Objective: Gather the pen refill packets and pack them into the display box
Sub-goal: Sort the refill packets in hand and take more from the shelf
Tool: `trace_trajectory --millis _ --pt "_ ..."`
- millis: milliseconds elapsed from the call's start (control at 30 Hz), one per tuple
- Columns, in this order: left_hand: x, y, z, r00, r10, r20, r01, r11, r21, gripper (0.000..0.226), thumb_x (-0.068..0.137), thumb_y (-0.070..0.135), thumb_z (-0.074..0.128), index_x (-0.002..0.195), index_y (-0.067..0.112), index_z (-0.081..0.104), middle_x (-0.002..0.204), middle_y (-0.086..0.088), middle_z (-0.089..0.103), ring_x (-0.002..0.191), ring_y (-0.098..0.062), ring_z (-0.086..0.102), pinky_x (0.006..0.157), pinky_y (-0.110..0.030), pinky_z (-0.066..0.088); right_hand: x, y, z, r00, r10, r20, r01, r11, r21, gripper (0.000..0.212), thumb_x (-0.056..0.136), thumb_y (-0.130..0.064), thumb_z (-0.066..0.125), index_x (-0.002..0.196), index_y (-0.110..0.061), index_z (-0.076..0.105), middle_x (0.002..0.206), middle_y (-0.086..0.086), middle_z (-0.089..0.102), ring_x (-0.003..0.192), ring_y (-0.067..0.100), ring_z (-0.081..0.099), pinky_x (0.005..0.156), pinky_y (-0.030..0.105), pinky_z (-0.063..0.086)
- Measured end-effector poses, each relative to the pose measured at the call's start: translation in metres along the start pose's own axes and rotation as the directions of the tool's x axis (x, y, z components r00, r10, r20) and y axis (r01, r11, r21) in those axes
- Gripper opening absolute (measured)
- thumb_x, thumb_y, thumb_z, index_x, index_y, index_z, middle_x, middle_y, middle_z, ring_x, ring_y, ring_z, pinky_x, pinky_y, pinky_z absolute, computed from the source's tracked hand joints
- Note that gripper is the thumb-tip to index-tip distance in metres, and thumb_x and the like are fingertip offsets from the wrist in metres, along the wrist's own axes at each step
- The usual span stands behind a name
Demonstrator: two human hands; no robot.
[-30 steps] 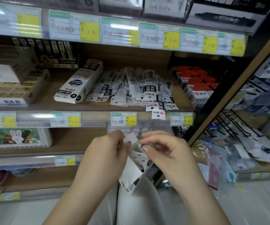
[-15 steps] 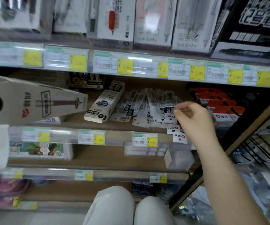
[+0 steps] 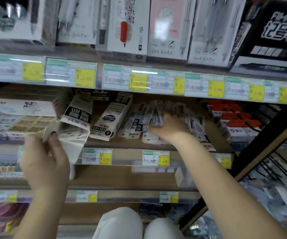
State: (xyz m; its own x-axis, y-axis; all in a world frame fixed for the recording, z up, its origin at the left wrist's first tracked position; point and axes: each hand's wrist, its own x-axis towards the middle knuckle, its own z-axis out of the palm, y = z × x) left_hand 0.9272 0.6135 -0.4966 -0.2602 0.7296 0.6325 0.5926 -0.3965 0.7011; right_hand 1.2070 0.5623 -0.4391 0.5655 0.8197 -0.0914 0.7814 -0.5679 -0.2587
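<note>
Several pen refill packets (image 3: 136,121), white with black print, lie in a loose heap on the middle shelf. My right hand (image 3: 169,127) reaches into the heap and grips a bunch of the packets (image 3: 154,114). My left hand (image 3: 44,159) holds an open white and black display box (image 3: 73,125) in front of the shelf's left part, its open end tilted toward me. The box's inside is blurred, so I cannot tell what it holds.
A closed white box marked GR1103 (image 3: 112,116) lies between the held box and the heap. Red and white boxes (image 3: 234,121) stand at the right. Pen cartons (image 3: 122,25) fill the shelf above. A black post (image 3: 253,152) bounds the shelf on the right.
My right hand has gone from the heap's front edge down into the packets and closed on a bunch. My left hand has brought the display box lower and nearer the heap.
</note>
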Motion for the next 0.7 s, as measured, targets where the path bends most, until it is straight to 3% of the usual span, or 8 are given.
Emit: trace_trajectory --millis 67,133,267,367,467,567,633,700 --pt "-0.003 0.005 0.005 0.999 0.024 0.048 -0.023 0.999 -0.034 0.029 0.099 0.028 0.036 0.087 0.003 0.043 0.068 -0.011 0.044 0.059 -0.023 0.039 0.054 -0.032 0.024 0.002 -0.005 0.006 0.999 0.015 0.045 -0.011 0.997 -0.075 0.097 0.073 -0.081 0.041 0.144 -0.017 0.024 0.148 0.011 0.035 0.136 0.036 0.027 0.110 0.046 0.029" --pt "-0.003 0.010 0.004 0.996 0.044 0.072 -0.041 0.998 -0.045 0.027 0.099 0.026 0.036 0.085 0.004 0.043 0.066 -0.012 0.043 0.058 -0.024 0.039 0.053 -0.032 0.025 0.004 -0.009 0.011 0.999 0.036 0.037 -0.031 0.989 -0.147 0.097 0.075 -0.080 0.039 0.146 -0.017 0.021 0.149 0.011 0.033 0.138 0.036 0.021 0.112 0.047 0.023" --pt "-0.009 0.012 -0.001 0.999 0.028 0.032 -0.024 0.994 -0.108 0.029 0.099 0.027 0.036 0.082 0.004 0.041 0.065 -0.012 0.042 0.056 -0.026 0.039 0.051 -0.034 0.030 0.007 -0.012 0.016 0.999 0.045 -0.026 -0.049 0.978 -0.204 0.079 0.086 -0.063 0.040 0.144 -0.013 0.023 0.145 0.013 0.038 0.136 0.034 0.027 0.111 0.045 0.024" --pt "-0.015 0.009 0.003 0.999 -0.016 0.035 0.018 0.996 -0.085 0.028 0.099 0.025 0.037 0.083 0.002 0.042 0.067 -0.008 0.038 0.057 -0.023 0.035 0.052 -0.033 0.023 0.005 -0.014 0.014 0.996 0.013 -0.094 -0.029 0.983 -0.180 0.054 0.092 -0.040 0.046 0.138 -0.014 0.033 0.135 0.013 0.050 0.129 0.033 0.038 0.108 0.043 0.029" --pt "-0.013 0.003 0.009 0.997 -0.047 0.061 0.051 0.997 -0.061 0.030 0.099 0.027 0.037 0.080 0.003 0.043 0.067 -0.010 0.041 0.058 -0.025 0.038 0.053 -0.033 0.023 0.000 -0.016 0.009 0.982 -0.040 -0.185 0.004 0.981 -0.192 0.036 0.089 -0.009 0.047 0.125 -0.012 0.049 0.116 0.013 0.062 0.113 0.033 0.052 0.101 0.043 0.039" --pt "-0.010 0.000 0.011 0.990 -0.062 0.129 0.061 0.998 0.008 0.027 0.098 0.022 0.043 0.078 0.004 0.044 0.065 -0.011 0.044 0.059 -0.029 0.042 0.052 -0.033 0.025 -0.003 -0.014 0.002 0.970 -0.103 -0.222 0.041 0.963 -0.265 0.022 0.083 0.007 0.044 0.092 -0.009 0.057 0.097 0.012 0.066 0.086 0.028 0.058 0.077 0.036 0.048" --pt "-0.010 0.001 0.011 0.971 -0.100 0.215 0.098 0.995 0.021 0.015 0.096 0.016 0.047 0.090 0.003 0.047 0.077 -0.016 0.053 0.071 -0.035 0.051 0.055 -0.039 0.037 -0.003 -0.011 -0.003 0.961 -0.118 -0.250 0.036 0.950 -0.309 0.021 0.083 0.010 0.045 0.079 -0.009 0.053 0.091 0.011 0.067 0.072 0.026 0.055 0.062 0.031 0.043" --pt "-0.013 0.009 0.007 0.955 -0.133 0.264 0.145 0.989 -0.026 0.028 0.092 0.016 0.049 0.118 0.007 0.045 0.113 -0.018 0.056 0.104 -0.036 0.052 0.082 -0.050 0.046 -0.002 -0.005 -0.008 0.945 -0.131 -0.298 0.039 0.955 -0.294 0.022 0.084 0.011 0.043 0.088 -0.005 0.059 0.093 0.013 0.067 0.077 0.029 0.061 0.060 0.030 0.041"
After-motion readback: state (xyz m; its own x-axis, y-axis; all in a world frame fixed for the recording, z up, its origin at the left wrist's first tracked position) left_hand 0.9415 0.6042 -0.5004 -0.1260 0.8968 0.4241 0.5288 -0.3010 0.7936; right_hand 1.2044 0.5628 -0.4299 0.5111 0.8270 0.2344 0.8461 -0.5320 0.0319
